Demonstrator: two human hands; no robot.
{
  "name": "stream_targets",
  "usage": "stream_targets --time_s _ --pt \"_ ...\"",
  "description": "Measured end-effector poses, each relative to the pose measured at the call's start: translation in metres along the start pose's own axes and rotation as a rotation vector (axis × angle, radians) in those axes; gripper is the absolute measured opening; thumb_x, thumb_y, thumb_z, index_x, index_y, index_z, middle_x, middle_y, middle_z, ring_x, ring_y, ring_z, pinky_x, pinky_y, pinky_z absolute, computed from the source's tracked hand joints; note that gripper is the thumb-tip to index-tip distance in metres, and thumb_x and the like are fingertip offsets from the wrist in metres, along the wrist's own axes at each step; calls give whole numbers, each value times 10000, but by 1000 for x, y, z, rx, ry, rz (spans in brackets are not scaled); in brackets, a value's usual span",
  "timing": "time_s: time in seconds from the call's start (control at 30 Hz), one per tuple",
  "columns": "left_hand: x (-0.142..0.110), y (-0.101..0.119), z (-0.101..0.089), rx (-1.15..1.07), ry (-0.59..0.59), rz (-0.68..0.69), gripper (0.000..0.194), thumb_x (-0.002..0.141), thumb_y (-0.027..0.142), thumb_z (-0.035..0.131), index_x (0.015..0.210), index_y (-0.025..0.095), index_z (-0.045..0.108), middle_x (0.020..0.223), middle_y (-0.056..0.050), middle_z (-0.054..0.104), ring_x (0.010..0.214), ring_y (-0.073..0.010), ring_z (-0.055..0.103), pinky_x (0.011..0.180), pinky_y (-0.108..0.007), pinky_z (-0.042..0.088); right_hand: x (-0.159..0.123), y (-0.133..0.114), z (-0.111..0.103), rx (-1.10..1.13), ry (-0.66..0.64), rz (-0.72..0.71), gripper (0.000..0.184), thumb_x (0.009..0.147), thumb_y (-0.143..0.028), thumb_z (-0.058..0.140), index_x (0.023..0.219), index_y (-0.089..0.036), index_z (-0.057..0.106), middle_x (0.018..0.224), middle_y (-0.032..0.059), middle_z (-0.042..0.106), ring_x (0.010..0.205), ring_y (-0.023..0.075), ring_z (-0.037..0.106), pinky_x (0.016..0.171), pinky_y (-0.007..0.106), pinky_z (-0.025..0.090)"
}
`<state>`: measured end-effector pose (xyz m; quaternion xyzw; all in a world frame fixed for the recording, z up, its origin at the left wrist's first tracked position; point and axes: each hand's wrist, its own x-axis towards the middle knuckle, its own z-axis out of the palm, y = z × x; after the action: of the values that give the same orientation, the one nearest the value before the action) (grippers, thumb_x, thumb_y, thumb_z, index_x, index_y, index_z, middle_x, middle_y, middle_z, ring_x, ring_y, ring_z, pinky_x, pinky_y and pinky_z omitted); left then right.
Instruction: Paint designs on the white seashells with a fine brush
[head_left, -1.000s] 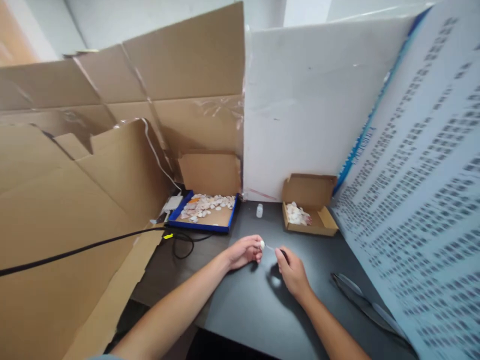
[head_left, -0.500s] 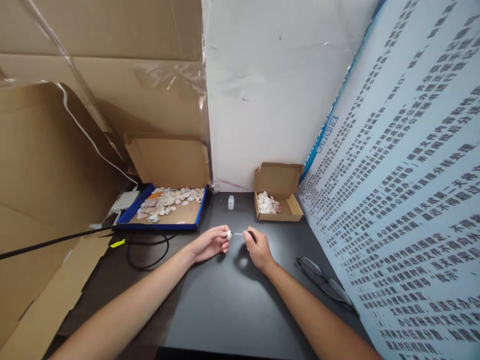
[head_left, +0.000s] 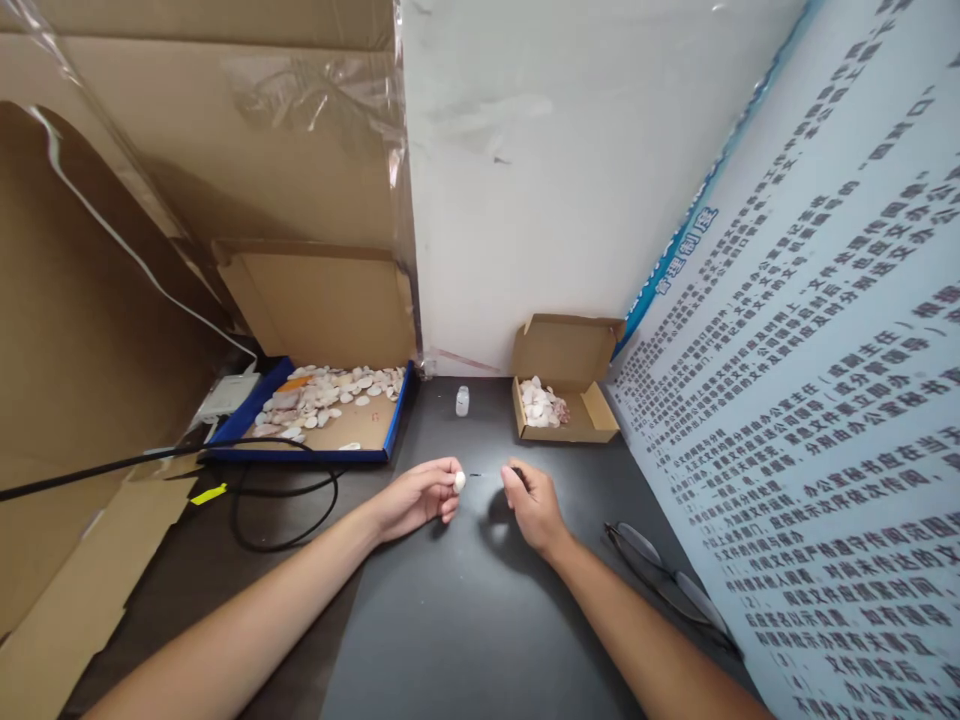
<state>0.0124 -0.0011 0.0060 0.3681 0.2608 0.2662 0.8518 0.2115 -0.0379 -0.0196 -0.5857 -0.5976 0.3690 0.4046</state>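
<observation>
My left hand pinches a small white shell between thumb and fingertips above the dark mat. Facing it from the right, my right hand is closed round the dark handle of a slim tool. Its thin pale shaft ends in a dark tip pointing left at the shell, with a small gap between them. Most of the handle is hidden in my fingers, so the tool's exact kind does not show. A small clear bottle stands upright beyond my hands.
A blue-edged tray with many shells sits back left. An open cardboard box with more shells is back right. Eyeglasses lie on the right beside a printed panel. A black cable loops at left.
The camera view has turned and moved closer. The tool's tip was at the shell earlier; now my right hand has drawn it slightly rightward, away from the shell. My left hand still holds the shell.
</observation>
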Motion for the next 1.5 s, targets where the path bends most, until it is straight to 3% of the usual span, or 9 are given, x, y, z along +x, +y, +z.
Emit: stream_targets --time_s 0.7,1.1,1.33,1.5 --pt "-2 0 -2 36 -5 -14 57 830 169 571 825 126 533 686 3 451 573 -92 448 562 -237 388 -11 -10 -2 51 -87 -48 604 834 -647 374 660 -68 377 580 7 375 568 -29 313 561 93 258" --pt "-3 2 0 20 -5 -30 90 803 174 606 811 127 529 696 0 468 572 -93 456 555 -238 387 -9 -6 1 29 -74 -25 611 845 -646 364 653 -66 383 573 10 388 552 -28 311 542 88 250" --pt "-4 1 1 38 44 39 97 803 180 597 783 132 515 648 14 432 541 -85 434 532 -224 361 -17 -15 -2 51 43 -74 636 850 -665 281 644 -69 369 579 20 364 579 -20 313 579 97 266" --pt "-4 1 1 50 34 16 87 800 175 594 792 130 519 653 12 444 540 -85 438 533 -223 363 -14 -12 1 4 1 -17 620 825 -657 396 655 -62 360 590 8 341 567 -34 270 546 99 208"
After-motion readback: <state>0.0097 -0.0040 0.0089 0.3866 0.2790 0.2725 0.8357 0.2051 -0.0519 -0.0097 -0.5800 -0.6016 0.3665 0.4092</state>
